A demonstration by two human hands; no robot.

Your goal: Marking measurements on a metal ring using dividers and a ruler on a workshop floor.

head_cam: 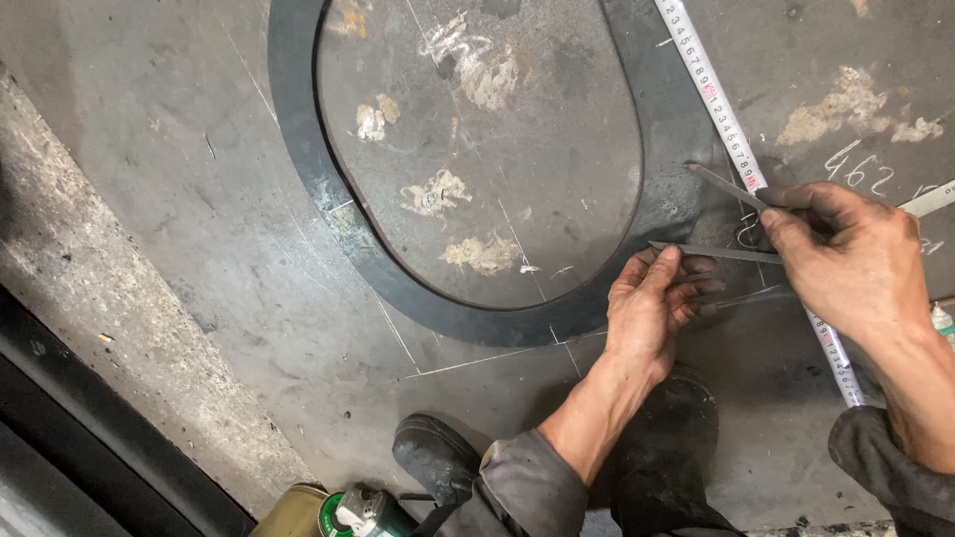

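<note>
My right hand [856, 264] grips the hinge end of a pair of metal dividers [718, 252], whose two thin legs spread to the left. My left hand [652, 308] sits below them, its curled fingers pinching the tip of the lower leg at the outer edge of a wide black flat ring [308, 169]. The upper leg points at the ring's right side. A white tape measure [711, 94] runs diagonally under my right hand across the grey steel plate [199, 129]. A second dark rod [751, 295] lies under my left fingers.
Thin scribed lines and chalk writing [870, 169] mark the plate. My two dark shoes [433, 457] stand on it near the bottom, next to a green angle grinder [363, 512]. A rough concrete strip [90, 328] and a dark ledge border the plate at left.
</note>
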